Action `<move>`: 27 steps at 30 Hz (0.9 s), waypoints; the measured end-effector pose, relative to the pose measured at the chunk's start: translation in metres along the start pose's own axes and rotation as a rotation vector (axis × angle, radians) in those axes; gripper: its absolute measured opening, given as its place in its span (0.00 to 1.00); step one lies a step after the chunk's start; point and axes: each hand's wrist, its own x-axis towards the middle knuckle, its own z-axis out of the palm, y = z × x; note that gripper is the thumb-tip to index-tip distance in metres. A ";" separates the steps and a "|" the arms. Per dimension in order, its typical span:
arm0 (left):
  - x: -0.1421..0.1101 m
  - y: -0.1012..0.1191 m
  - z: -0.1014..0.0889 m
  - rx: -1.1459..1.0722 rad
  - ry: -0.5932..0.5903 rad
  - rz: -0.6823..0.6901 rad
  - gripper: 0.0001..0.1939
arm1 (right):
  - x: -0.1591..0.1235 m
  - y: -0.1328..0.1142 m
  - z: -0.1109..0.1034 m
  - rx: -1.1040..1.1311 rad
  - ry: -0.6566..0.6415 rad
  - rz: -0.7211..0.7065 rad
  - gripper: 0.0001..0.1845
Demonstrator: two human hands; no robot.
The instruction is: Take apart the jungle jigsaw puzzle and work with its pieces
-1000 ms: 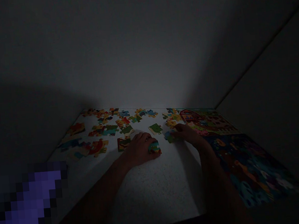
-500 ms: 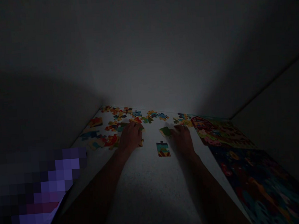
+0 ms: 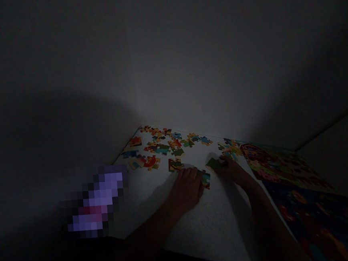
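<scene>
The scene is very dark. My left hand (image 3: pixel 187 187) lies palm down on a white table (image 3: pixel 206 228), fingers curled over the edge of a colourful puzzle piece (image 3: pixel 206 180). My right hand (image 3: pixel 233 167) reaches further forward and pinches a green puzzle piece (image 3: pixel 214 163) at its fingertips. Several loose puzzle pieces (image 3: pixel 160 145) are scattered across the far left part of the table. Another loose piece (image 3: pixel 174 164) lies just ahead of my left hand.
A colourful puzzle picture board (image 3: pixel 285 164) and a darker blue one (image 3: pixel 326 223) lie along the right side of the table. A blurred purple patch (image 3: pixel 97 201) sits at the left edge. Bare walls meet behind the table.
The view has swung left. My left hand came back from the scattered pieces to the piece lying near the middle. My right hand moved forward onto the green piece.
</scene>
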 end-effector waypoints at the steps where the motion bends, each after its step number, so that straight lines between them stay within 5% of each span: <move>1: -0.002 -0.007 -0.003 -0.011 0.010 -0.020 0.19 | -0.002 -0.002 -0.002 0.026 -0.008 0.012 0.34; 5: -0.011 -0.032 -0.021 -0.084 0.097 -0.053 0.14 | -0.012 -0.019 -0.006 0.132 -0.017 -0.032 0.22; 9: -0.024 -0.036 -0.030 -0.138 0.253 -0.067 0.14 | -0.024 -0.039 -0.004 0.327 -0.111 -0.075 0.25; 14: -0.028 -0.024 -0.026 -0.103 0.053 0.038 0.13 | -0.033 -0.050 0.014 0.342 -0.375 -0.131 0.21; 22: -0.020 -0.021 -0.025 -0.100 -0.054 0.147 0.16 | -0.030 -0.044 0.030 0.165 -0.351 -0.231 0.10; 27: -0.019 -0.022 -0.023 -0.137 -0.030 0.183 0.11 | 0.003 -0.068 0.055 -0.016 -0.119 -0.342 0.12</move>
